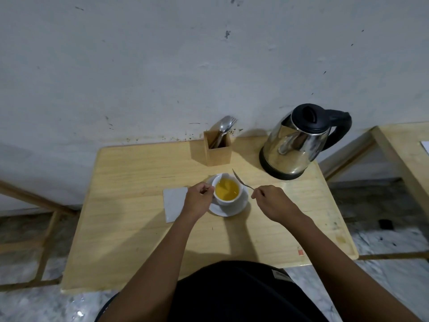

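Note:
A white cup (228, 198) filled with yellow-orange liquid stands on a white saucer (232, 209) in the middle of a light wooden table (139, 228). My left hand (198, 199) is at the cup's left side, fingers curled at its handle, which is hidden behind them. My right hand (275, 202) is just right of the saucer and pinches the handle of a metal spoon (240, 180). The spoon's bowl points up and left, above the cup's far rim and out of the liquid.
A white napkin (174, 203) lies left of the saucer. At the table's back stand a wooden cutlery holder (218, 151) with spoons and a fork, and a steel electric kettle (299, 142) with black lid and handle. Another wooden table (404, 154) sits at right.

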Tool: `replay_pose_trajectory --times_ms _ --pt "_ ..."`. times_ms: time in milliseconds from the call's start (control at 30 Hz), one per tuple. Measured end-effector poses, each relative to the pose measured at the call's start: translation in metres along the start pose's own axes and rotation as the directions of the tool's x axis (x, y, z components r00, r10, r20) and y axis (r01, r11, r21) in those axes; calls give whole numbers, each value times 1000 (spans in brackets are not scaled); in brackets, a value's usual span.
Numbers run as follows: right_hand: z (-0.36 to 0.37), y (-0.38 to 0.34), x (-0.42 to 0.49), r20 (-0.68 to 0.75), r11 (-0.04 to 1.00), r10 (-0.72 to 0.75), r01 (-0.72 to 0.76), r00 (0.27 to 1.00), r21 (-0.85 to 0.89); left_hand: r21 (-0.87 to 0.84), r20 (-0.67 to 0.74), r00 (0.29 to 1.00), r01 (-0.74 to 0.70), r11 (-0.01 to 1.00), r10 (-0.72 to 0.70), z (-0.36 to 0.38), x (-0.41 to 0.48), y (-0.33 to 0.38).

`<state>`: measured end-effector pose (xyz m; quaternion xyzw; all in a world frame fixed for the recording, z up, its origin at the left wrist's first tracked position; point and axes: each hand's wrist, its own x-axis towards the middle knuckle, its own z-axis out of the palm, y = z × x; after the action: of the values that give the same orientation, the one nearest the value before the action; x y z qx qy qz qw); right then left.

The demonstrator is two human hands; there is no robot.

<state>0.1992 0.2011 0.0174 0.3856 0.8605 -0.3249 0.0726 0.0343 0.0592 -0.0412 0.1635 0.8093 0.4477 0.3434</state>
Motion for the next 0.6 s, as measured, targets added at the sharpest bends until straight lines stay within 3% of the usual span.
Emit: replay_pose_trajectory --times_ms 100,233,400,600 --pt "-5 -4 -2 -9 999 -11 11 1000 -44 10 3 1000 -6 1000 6 -1 -1 3" --pt "-14 -14 -7 -53 954 -74 55 996 -294 10 5 1000 5 1000 -5 -2 -3 4" --pt "-20 -20 0 34 895 -117 120 993 -430 -8 20 1000 7 1000 -7 -2 -2 4" --pt "-26 -32 9 -20 751 -247 178 969 -635 -9 22 999 26 1000 -26 -3 -1 6"
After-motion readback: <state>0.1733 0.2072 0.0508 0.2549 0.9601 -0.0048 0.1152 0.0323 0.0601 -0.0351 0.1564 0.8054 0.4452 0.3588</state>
